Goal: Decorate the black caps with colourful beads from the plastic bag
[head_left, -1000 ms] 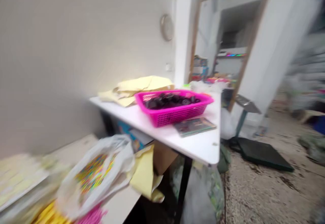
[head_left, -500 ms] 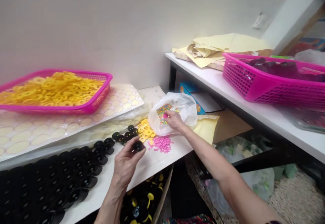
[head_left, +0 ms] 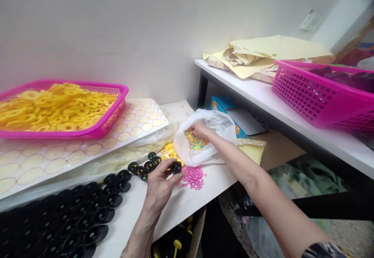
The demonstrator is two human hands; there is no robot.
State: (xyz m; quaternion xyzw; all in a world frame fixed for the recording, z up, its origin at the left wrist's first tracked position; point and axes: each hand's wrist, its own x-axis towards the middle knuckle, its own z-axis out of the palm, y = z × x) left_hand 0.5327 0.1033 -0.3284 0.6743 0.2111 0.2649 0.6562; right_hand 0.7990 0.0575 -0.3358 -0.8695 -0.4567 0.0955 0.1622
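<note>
My left hand (head_left: 159,186) pinches a small black round part (head_left: 176,167) just above the low white board (head_left: 187,199). My right hand (head_left: 200,128) reaches into a white plastic bag (head_left: 217,127) of mixed coloured beads (head_left: 195,140); its fingertips are buried in the bag. A small heap of pink beads (head_left: 193,177) lies on the board just right of my left hand. Several black parts (head_left: 143,166) with coloured dots sit beside a few yellow rings (head_left: 168,151).
Rows of black round parts (head_left: 58,219) fill the board's near left. A pink basket of yellow rings (head_left: 62,108) rests on sticker sheets (head_left: 122,129). To the right, a higher white table (head_left: 280,112) carries yellow papers (head_left: 263,53) and another pink basket (head_left: 315,94).
The view swung from the table corner and doorway down to the low board. Since half a second ago my right hand went from the bag's mouth deeper inside it.
</note>
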